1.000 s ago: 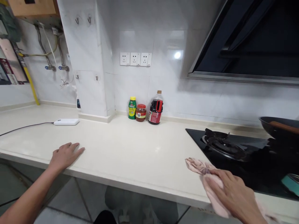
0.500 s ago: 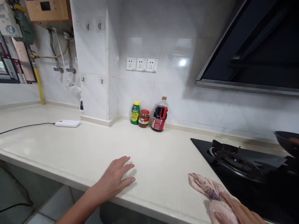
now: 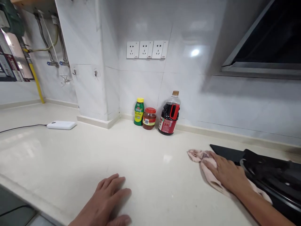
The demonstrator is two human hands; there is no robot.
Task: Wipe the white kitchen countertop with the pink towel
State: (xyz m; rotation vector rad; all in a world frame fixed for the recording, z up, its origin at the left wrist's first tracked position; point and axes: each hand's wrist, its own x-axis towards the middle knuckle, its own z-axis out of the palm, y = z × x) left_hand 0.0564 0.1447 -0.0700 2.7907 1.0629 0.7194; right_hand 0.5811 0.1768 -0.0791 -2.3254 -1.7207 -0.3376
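Observation:
My right hand presses a pale pink cloth against the white countertop, beside the left edge of the black gas stove. Part of the cloth is bunched beyond the fingertips, and more of it trails under the wrist. Near the counter's front, my left hand rests with its fingers spread, holding nothing. Against the back wall stand a green bottle with a yellow cap, a red-lidded jar and a large dark sauce bottle with a red handle.
A white power bank with a black cable lies on the counter at left. The wall column juts out behind it. Three sockets are set in the tiled wall, and a dark range hood hangs at upper right.
My right hand has moved the cloth away from the counter's front edge, toward the back wall along the stove. The view has come closer to the counter. My left hand stays open.

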